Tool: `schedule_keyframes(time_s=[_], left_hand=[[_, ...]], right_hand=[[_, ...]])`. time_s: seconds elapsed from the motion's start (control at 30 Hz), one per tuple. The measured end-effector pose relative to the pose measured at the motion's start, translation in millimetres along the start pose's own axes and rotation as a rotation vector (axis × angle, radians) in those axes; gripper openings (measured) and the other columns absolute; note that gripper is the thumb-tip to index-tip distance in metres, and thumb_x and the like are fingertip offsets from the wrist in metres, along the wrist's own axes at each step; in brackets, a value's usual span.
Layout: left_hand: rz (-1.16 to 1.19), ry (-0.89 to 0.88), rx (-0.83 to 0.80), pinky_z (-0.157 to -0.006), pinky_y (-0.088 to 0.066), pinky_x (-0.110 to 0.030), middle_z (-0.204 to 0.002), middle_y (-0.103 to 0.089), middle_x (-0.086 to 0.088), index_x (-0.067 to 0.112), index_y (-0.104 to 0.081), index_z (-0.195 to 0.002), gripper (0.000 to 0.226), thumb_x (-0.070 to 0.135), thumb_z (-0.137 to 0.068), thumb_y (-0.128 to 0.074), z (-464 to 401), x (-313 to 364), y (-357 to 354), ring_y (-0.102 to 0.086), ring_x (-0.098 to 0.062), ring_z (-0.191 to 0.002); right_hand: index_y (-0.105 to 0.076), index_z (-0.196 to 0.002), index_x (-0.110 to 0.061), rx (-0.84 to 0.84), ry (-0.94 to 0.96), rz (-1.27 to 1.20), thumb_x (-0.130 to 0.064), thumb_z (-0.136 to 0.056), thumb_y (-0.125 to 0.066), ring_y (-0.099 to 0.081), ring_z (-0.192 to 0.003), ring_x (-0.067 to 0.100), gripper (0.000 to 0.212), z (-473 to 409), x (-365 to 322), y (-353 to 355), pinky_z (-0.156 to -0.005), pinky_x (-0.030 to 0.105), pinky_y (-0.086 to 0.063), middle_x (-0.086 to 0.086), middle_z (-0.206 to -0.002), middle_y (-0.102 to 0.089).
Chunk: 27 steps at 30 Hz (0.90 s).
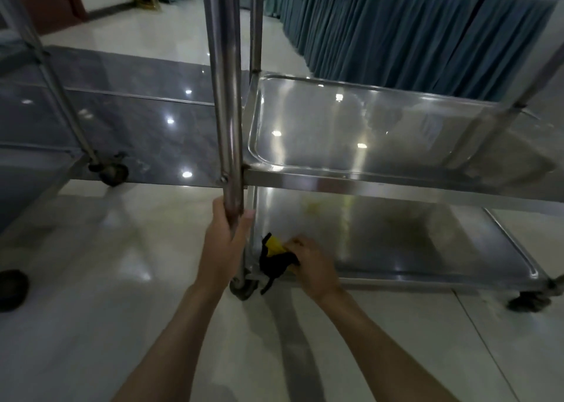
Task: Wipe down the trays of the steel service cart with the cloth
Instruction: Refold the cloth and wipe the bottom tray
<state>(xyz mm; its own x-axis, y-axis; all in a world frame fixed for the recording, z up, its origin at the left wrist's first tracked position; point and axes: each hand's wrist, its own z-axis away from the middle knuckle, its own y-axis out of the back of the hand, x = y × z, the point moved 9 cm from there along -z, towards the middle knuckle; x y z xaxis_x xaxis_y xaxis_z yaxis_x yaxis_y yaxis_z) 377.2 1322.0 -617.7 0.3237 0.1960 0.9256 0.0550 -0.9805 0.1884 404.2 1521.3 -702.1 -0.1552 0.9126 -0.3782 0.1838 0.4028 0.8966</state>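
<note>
A single wide-angle head camera looked forward and steeply down from just above the person's forearms, close to the near left corner post (227, 102) of the shiny steel service cart (396, 178). Its two lower trays filled the right half, glossy tiled floor (91, 294) the left.

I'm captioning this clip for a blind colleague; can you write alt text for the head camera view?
A person's right hand presses a yellow and black cloth onto the near left corner of a steel cart's bottom tray, while the left hand grips the cart's upright post. The middle tray above is bare and shiny.
</note>
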Motion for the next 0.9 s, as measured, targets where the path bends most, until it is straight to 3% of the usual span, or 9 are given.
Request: schedule_keyframes(time_s=[0.13, 0.3, 0.43, 0.57, 0.73, 0.9], left_hand=[[0.000, -0.025, 0.021, -0.060, -0.052, -0.041, -0.079, -0.063, -0.005, 0.022, -0.045, -0.112, 0.034, 0.054, -0.100, -0.048, -5, -4, -4, -0.063, -0.019, -0.067], [0.086, -0.004, -0.014, -0.065, -0.052, -0.044, -0.078, -0.057, -0.013, 0.022, -0.044, -0.109, 0.026, 0.046, -0.101, -0.049, -7, -8, -9, -0.059, -0.027, -0.070], [0.111, 0.005, -0.031, -0.066, -0.048, -0.022, -0.075, -0.057, 0.004, 0.018, -0.044, -0.113, 0.015, 0.030, -0.107, -0.050, -8, -10, -14, -0.059, -0.010, -0.068], [0.152, 0.015, -0.053, -0.062, -0.048, -0.014, -0.075, -0.058, 0.009, 0.017, -0.044, -0.115, 0.011, 0.022, -0.107, -0.049, -7, -8, -16, -0.061, -0.001, -0.067], [0.162, 0.019, -0.053, -0.064, -0.047, -0.017, -0.072, -0.061, 0.018, 0.019, -0.044, -0.113, 0.010, 0.023, -0.106, -0.051, -6, -7, -16, -0.060, -0.002, -0.066], [0.153, 0.012, -0.024, -0.060, -0.048, -0.023, -0.071, -0.056, 0.005, 0.024, -0.043, -0.109, 0.009, 0.027, -0.107, -0.052, -5, -5, -13, -0.058, -0.008, -0.063]], right_hand=[[-0.071, -0.111, -0.028, -0.070, 0.084, 0.070, -0.015, -0.082, -0.070, -0.061, -0.090, 0.026, 0.032, -14, -19, -42, -0.071, 0.041, -0.053, -0.001, -0.098, -0.064], [-0.067, -0.118, -0.028, -0.010, -0.020, 0.092, -0.008, -0.077, -0.069, -0.059, -0.096, 0.025, 0.047, -56, -15, -59, -0.081, 0.043, -0.054, -0.001, -0.104, -0.062], [-0.060, -0.127, -0.028, 0.025, -0.091, 0.178, -0.009, -0.087, -0.062, -0.056, -0.106, 0.026, 0.044, -105, -12, -61, -0.086, 0.045, -0.052, 0.002, -0.114, -0.057], [-0.058, -0.127, -0.025, 0.027, -0.162, 0.149, -0.011, -0.094, -0.055, -0.053, -0.113, 0.033, 0.036, -157, 7, -66, -0.090, 0.048, -0.048, 0.005, -0.122, -0.056], [-0.056, -0.131, -0.026, 0.014, -0.198, 0.170, -0.012, -0.096, -0.049, -0.051, -0.111, 0.034, 0.038, -151, 13, -73, -0.089, 0.046, -0.045, 0.007, -0.123, -0.054], [-0.053, -0.137, -0.025, -0.001, -0.104, 0.188, -0.023, -0.094, -0.058, -0.052, -0.110, 0.028, 0.044, -84, -20, -64, -0.091, 0.041, -0.048, 0.004, -0.124, -0.054]])
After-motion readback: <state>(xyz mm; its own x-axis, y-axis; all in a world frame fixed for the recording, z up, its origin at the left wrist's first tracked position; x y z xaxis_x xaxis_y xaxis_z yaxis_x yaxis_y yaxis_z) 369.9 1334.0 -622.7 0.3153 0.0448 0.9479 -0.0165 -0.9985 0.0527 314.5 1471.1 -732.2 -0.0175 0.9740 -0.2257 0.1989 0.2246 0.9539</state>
